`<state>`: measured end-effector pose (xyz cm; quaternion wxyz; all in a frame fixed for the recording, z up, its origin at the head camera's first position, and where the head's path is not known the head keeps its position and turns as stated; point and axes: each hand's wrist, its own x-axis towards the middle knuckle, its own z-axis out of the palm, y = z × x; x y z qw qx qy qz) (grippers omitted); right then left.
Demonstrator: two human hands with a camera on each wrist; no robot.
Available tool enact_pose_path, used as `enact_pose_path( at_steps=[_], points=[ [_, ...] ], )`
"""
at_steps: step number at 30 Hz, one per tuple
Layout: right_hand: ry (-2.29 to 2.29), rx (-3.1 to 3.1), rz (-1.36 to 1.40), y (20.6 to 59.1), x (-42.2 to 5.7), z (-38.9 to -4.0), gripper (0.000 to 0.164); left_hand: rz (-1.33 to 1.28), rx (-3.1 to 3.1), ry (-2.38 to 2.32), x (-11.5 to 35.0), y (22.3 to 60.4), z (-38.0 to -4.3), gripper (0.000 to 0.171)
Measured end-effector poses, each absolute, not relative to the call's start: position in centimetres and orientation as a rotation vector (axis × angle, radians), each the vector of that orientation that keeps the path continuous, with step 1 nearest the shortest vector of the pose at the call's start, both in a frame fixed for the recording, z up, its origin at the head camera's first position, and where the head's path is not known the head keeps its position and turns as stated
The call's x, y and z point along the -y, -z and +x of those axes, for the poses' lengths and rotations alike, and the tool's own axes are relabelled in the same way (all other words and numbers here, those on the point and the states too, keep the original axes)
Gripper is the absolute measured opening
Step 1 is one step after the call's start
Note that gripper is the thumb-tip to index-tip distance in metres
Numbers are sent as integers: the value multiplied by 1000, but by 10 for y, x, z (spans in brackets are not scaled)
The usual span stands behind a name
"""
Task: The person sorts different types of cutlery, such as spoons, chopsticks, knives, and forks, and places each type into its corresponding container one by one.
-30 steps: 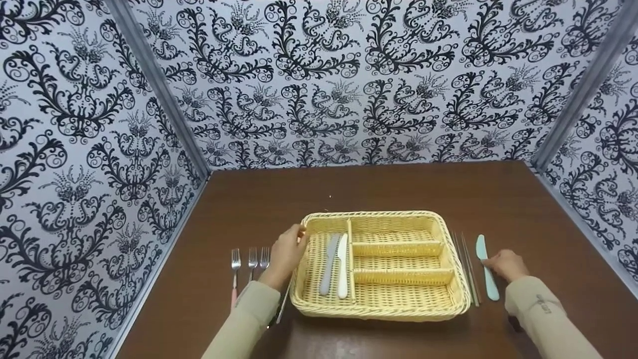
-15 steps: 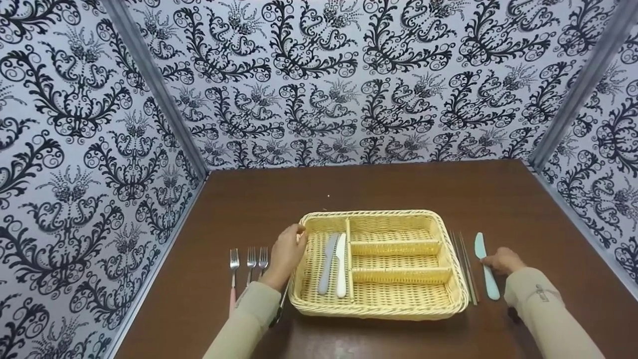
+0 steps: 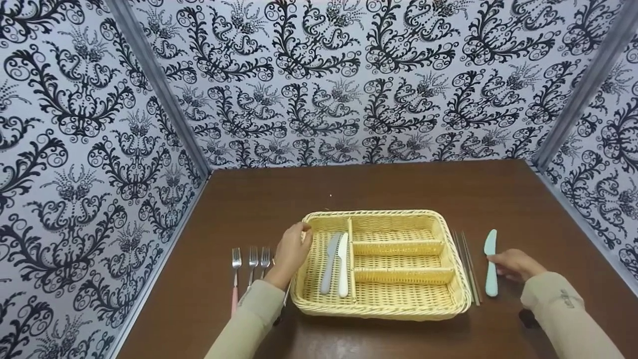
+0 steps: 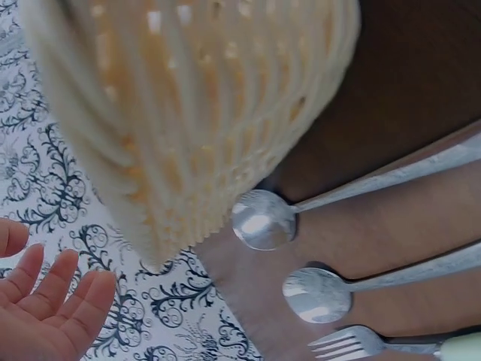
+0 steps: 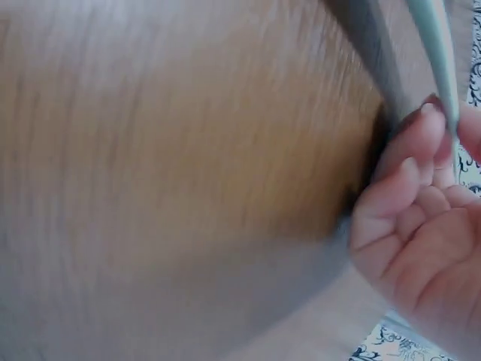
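Note:
My right hand [image 3: 514, 264] pinches a mint-green table knife [image 3: 491, 279] between thumb and fingers, to the right of the wicker cutlery basket [image 3: 384, 313]. In the right wrist view the knife [image 5: 434, 45] rises from the fingertips, with a shadow on the tabletop below. By the basket's left rim is my left hand [image 3: 291, 252]; in the left wrist view this hand [image 4: 56, 308] has loosely bent fingers, holds nothing, and appears apart from the wicker wall [image 4: 195, 113]. A grey knife [image 3: 328, 269] and a white knife [image 3: 343, 269] lie in the basket's left compartment.
Several forks [image 3: 236, 259] lie left of the basket, partly behind the left sleeve. Two spoons [image 4: 319, 295] and a green-handled fork [image 4: 349, 342] show in the left wrist view. Chopsticks [image 3: 468, 269] lie along the basket's right side. Patterned walls [image 3: 329, 99] enclose the brown table [image 3: 379, 187].
My right hand has shifted slightly right with the mint-green knife, which has turned and appears raised from the table. The left hand stays by the basket's left rim.

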<state>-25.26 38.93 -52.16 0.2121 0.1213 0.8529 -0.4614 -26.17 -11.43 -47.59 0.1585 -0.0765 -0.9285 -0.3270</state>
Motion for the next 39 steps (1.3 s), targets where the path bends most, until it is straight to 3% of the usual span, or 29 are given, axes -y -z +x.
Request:
enact_pose_path(
  at_steps=[6, 11, 17, 23, 28, 39],
  points=[
    [1556, -2384, 229, 487, -375, -258, 16, -292, 2669, 965, 99, 462, -256, 18],
    [1706, -2532, 48, 434, -328, -254, 13, -425, 2630, 1053, 77, 450, -246, 16],
    [1855, -2555, -181, 394, -249, -232, 36, -669, 2717, 1247, 39, 432, -227, 26],
    [1950, -2457, -464, 392, -193, -210, 26, -940, 2665, 1293, 12, 427, -208, 34],
    [1993, -2417, -583, 396, -176, -201, 17, -1023, 2538, 1289, 4, 435, -204, 22],
    [1962, -2443, -517, 399, -169, -203, 22, -996, 2412, 1348, 3, 437, -205, 16]
  ],
)
